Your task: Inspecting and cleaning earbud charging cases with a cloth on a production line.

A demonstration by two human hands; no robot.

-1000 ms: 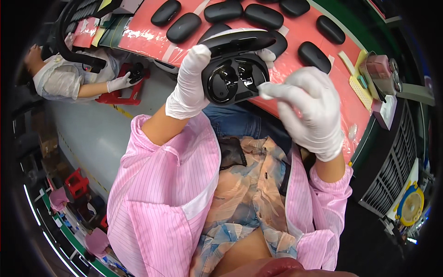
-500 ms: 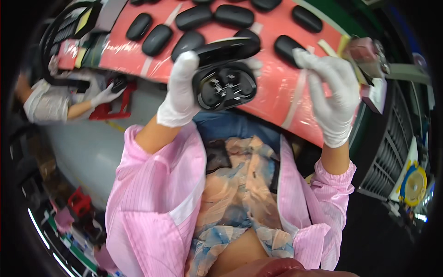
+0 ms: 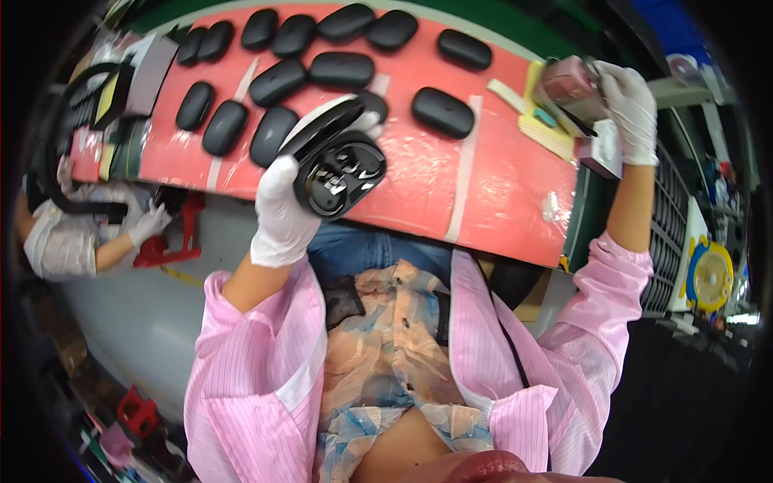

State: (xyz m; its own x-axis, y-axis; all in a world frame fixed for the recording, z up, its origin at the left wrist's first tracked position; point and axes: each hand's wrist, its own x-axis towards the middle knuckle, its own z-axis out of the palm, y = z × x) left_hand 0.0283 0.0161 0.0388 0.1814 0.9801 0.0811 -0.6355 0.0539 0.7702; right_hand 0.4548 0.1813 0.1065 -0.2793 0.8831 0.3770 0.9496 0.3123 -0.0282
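Note:
My left hand (image 3: 282,211), in a white glove, is closed round a black earbud charging case (image 3: 342,173) with its lid raised. Glossy dark earbuds seem to sit inside; reflections blur their detail. My right hand (image 3: 630,113), gloved too, is at the far right beside a clear container (image 3: 570,84) with pinkish contents. Its fingers are bent together at the container's rim, and what they pinch, if anything, is hidden. Several closed black cases lie on the pink-covered table (image 3: 515,201), one of them (image 3: 443,113) between my hands.
A yellow pad (image 3: 547,138) and a small white box (image 3: 602,150) stand near the container. On the left, another person's gloved hand (image 3: 150,224) holds a dark object by a red stool (image 3: 181,237). A yellow-and-blue round fan-like object (image 3: 710,274) is at the far right.
My right hand has moved right, from above the table to the clear container. My left hand still holds the open case, which is tilted more now. The view has shifted.

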